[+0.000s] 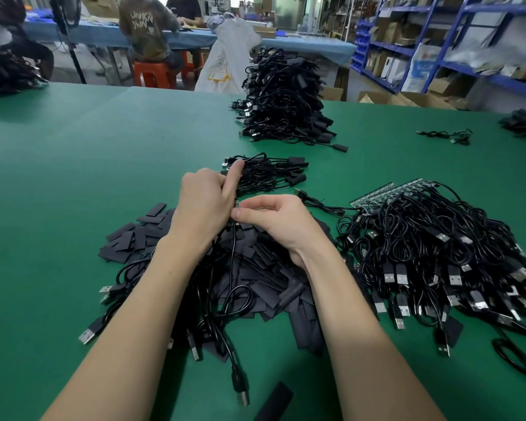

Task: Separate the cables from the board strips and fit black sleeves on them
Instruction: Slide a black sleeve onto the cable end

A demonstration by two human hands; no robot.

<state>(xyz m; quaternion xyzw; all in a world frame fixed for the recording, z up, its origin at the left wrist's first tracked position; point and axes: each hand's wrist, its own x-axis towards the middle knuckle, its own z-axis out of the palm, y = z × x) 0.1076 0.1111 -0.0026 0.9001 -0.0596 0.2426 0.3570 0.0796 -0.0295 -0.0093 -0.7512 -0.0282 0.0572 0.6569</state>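
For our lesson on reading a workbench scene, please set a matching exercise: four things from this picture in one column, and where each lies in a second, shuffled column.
Things:
1. tall stack of cables
2. board strips
3. pile of black sleeves
4. small bundle of cables

Places:
A. under both hands, near the table's front edge
B. on the right, atop a tangle of cables
C. far side of the green table, towards the back
D. just beyond the left hand and right hand

Pairs: 1-C, 2-B, 3-A, 4-D
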